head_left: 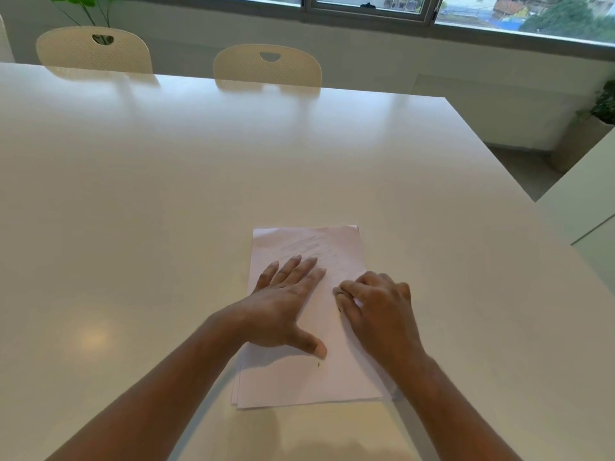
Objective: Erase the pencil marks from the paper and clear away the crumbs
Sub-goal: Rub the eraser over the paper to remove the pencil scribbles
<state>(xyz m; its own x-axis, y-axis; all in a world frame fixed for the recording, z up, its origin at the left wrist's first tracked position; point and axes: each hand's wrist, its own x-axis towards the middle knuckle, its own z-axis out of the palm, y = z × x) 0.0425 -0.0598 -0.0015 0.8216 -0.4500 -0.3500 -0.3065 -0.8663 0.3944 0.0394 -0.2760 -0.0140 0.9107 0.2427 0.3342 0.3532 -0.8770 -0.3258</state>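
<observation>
A small stack of white paper (309,380) lies on the white table (166,194) in front of me. Faint grey pencil marks (309,246) cross the top part of the upper sheet. My left hand (286,307) lies flat on the paper's left half, fingers spread, pressing it down. My right hand (376,304) rests on the right side of the sheet with fingers curled and pinched on a small eraser (338,292), of which only a pale tip shows. A tiny dark crumb (318,364) lies below my left thumb, and another (339,309) under my right fingers.
Two cream chairs (266,66) (95,49) stand at the table's far edge. The table's right edge (492,151) runs diagonally, with floor and a potted plant (599,118) beyond. A second white surface (585,207) is at the right.
</observation>
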